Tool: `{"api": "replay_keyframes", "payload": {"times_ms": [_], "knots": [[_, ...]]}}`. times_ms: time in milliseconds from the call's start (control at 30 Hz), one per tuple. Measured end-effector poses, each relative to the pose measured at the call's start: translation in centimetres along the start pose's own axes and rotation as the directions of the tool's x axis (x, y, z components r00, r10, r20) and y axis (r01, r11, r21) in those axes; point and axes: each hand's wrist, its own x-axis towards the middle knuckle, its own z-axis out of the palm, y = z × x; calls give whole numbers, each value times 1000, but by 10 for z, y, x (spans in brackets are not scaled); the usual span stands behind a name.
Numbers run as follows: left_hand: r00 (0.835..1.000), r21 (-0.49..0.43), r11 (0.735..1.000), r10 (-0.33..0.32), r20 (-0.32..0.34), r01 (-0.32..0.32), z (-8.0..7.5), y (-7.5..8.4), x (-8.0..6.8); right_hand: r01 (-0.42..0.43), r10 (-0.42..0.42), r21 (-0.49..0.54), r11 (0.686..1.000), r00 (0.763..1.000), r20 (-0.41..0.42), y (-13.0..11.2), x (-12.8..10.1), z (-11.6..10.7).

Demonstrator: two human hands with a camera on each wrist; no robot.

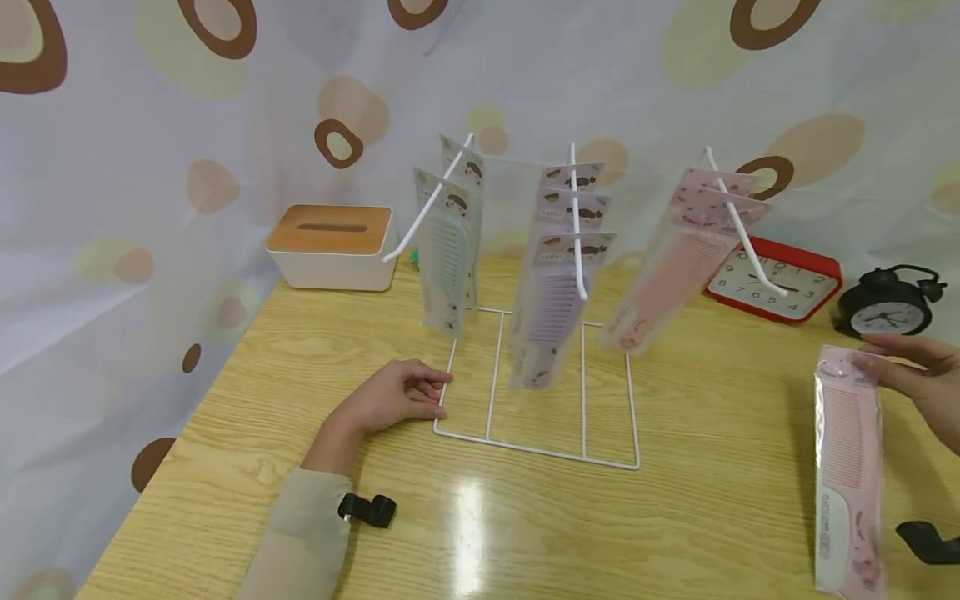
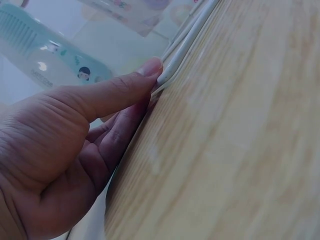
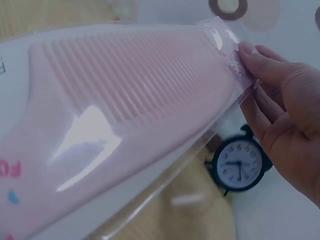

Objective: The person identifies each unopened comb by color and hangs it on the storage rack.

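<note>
A white wire rack stands mid-table with three hooks. Packaged combs hang on them: green ones on the left hook, purple ones in the middle, pink ones on the right. My left hand lies on the table, its fingertips pressing the rack's base wire at the front left corner. At the right edge my right hand pinches the top of a packaged pink comb, which hangs down above the table; up close the pink comb fills the right wrist view, with the thumb on its header.
A white tissue box with a wooden lid sits back left. A red clock and a black alarm clock stand back right. A patterned curtain closes the back and left. The wooden table runs to the front edge.
</note>
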Motion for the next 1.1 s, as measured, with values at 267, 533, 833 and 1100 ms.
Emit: {"api": "replay_keyframes", "payload": {"times_ms": [267,533,833,1100], "knots": [[1000,-28,1000,8,13,-8,-2,-4,-3,231,-229,289,929,973,-40,-70,-38,7],[1000,-28,1000,6,15,-6,-1,-4,-3,453,-512,557,696,857,-58,-123,-74,24],[1000,-22,1000,9,3,-9,-3,-3,-3,462,-604,713,527,794,-69,-188,-80,43],[1000,1,1000,18,2,-18,0,-3,0,568,-698,757,323,683,-215,-231,-77,62]]}}
